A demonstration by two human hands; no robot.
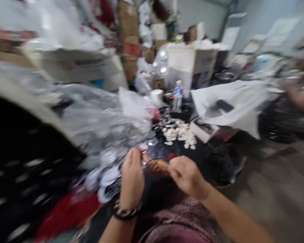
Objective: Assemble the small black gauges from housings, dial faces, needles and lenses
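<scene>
One brown item is held between left hand and right hand.

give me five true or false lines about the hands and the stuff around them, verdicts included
1. A brown item is between the left hand and the right hand. True.
2. Both wrists are bare. False: a dark band circles the left wrist.
3. The plastic bottle stands upright beyond the white pieces. True.
4. The white pieces are stacked in a neat tower. False: they lie in a loose heap.
5. Red material shows at the picture's lower left. True.
</scene>
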